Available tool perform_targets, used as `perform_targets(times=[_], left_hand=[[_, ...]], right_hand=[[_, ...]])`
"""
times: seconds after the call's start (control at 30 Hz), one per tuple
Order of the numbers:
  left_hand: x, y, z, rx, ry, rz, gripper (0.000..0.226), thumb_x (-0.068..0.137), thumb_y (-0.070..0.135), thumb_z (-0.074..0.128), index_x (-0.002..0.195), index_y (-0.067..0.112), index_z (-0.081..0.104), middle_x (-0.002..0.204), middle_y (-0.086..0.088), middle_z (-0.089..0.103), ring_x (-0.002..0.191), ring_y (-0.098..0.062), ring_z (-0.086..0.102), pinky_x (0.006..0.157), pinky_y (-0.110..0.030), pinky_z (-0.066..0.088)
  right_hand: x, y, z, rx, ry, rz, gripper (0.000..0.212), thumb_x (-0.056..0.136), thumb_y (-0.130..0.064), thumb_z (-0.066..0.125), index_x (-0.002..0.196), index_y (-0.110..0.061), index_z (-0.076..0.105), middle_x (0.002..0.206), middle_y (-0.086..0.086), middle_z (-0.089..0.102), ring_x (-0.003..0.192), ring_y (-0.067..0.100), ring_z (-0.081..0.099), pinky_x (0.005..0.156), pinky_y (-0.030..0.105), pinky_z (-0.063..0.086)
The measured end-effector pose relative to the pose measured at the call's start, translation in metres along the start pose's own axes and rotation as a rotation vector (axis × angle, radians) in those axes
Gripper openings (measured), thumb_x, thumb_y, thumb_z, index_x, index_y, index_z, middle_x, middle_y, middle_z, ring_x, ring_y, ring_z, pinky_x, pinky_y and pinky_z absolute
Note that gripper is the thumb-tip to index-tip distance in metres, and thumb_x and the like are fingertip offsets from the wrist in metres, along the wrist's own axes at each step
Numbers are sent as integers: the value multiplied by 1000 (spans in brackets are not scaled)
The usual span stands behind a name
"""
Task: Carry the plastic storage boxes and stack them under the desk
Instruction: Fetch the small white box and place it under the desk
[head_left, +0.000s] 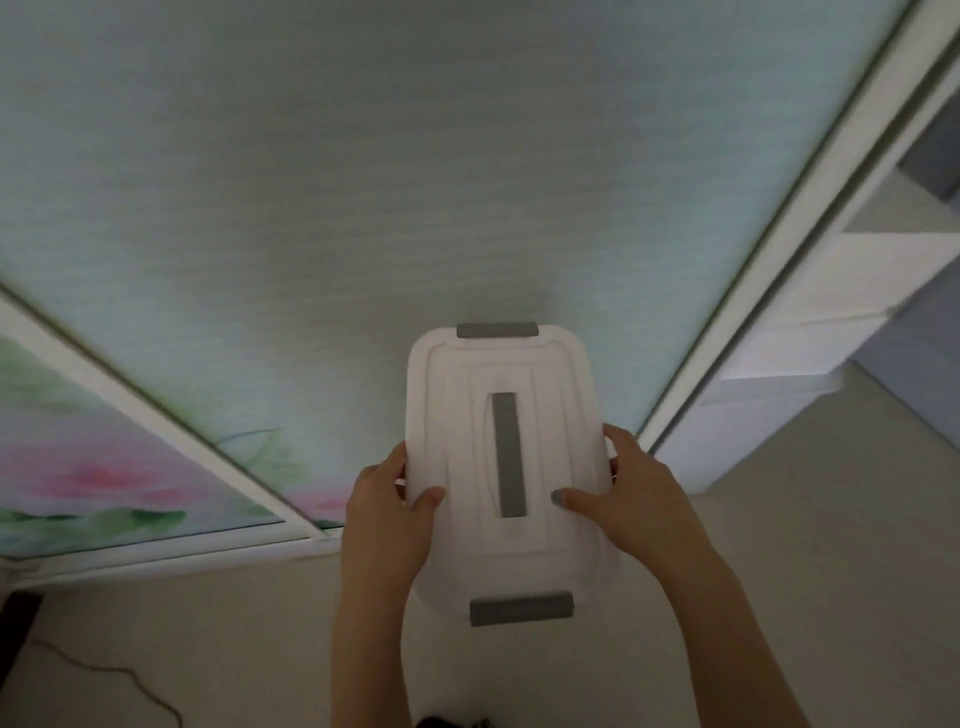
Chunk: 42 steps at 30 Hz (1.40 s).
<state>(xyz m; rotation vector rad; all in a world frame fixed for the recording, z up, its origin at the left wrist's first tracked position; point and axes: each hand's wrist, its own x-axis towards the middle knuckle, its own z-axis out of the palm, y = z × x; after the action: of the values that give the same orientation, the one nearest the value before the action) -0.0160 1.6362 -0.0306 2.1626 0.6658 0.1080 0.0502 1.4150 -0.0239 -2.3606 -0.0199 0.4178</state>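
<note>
You hold the white storage box (511, 467) in front of you above the floor, left hand (387, 519) and right hand (631, 499) clasped on its long sides, thumbs on the closed lid hiding its contents

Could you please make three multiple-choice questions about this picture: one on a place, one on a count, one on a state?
1. Where is the left hand on the storage box?
A. on its left side
B. on the far latch
C. off the box

2. How many grey parts show on the lid?
A. one
B. three
C. five

3. What is the box's state?
A. open
B. lid on, held by both hands
C. resting alone on the floor

Answers: 1 A, its thumb lies over the left edge; 2 B, two end latches and one centre handle; 3 B, the right hand grips the other side.
</note>
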Motion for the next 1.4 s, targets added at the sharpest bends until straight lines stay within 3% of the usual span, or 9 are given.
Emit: perform_targets(times=[0.17, 0.4, 0.63, 0.9, 1.1, 1.3, 1.4], left_hand=[[-43, 64, 89, 24, -90, 102, 56, 83, 16, 70, 135, 24, 51, 106, -1, 55, 91, -21, 58, 80, -27, 41], [-109, 146, 206, 30, -256, 233, 54, 82, 16, 71, 133, 21, 54, 110, -6, 62, 88, -19, 60, 78, -27, 43], [-167, 241, 305, 19, -438, 404, 59, 83, 18, 71, 138, 19, 50, 115, -7, 60, 96, -21, 59, 86, -29, 45], [-237, 329, 404, 84, -686, 651, 49, 85, 23, 69, 131, 26, 53, 109, 1, 60, 95, -16, 58, 89, -33, 48], [-281, 383, 490, 90, -911, 748, 37, 84, 24, 69, 118, 31, 57, 96, 12, 59, 86, -4, 56, 73, -23, 44], [-318, 453, 588, 131, -1050, 881, 46, 81, 20, 71, 124, 26, 59, 103, -2, 63, 90, -17, 61, 83, -35, 50], [-338, 493, 636, 134, -1113, 935, 49, 81, 22, 71, 127, 27, 57, 104, -1, 63, 89, -16, 61, 82, -35, 51]], right_hand=[[-25, 93, -71, 68, 74, 129, 91, 67, -47, 80, 142, -24, 32, 129, 5, 58, 113, 24, 57, 93, 39, 47], [-71, 212, -178, 89, 196, 234, 86, 66, -48, 80, 137, -25, 35, 124, 3, 59, 108, 24, 58, 89, 37, 47], [-129, 313, -271, 116, 408, 374, 91, 66, -54, 77, 139, -25, 33, 125, 3, 57, 109, 24, 56, 82, 36, 44], [-205, 405, -332, 233, 656, 591, 90, 64, -52, 80, 137, -26, 36, 122, 0, 59, 104, 21, 57, 77, 33, 43], [-243, 466, -366, 321, 791, 745, 86, 67, -49, 79, 137, -27, 35, 120, -2, 59, 101, 17, 56, 83, 36, 49], [-257, 527, -421, 346, 920, 894, 85, 66, -47, 80, 135, -28, 36, 118, -4, 59, 94, 11, 52, 82, 35, 50], [-262, 559, -458, 374, 960, 971, 85, 66, -47, 80, 135, -28, 36, 118, -4, 59, 96, 13, 55, 84, 39, 52]])
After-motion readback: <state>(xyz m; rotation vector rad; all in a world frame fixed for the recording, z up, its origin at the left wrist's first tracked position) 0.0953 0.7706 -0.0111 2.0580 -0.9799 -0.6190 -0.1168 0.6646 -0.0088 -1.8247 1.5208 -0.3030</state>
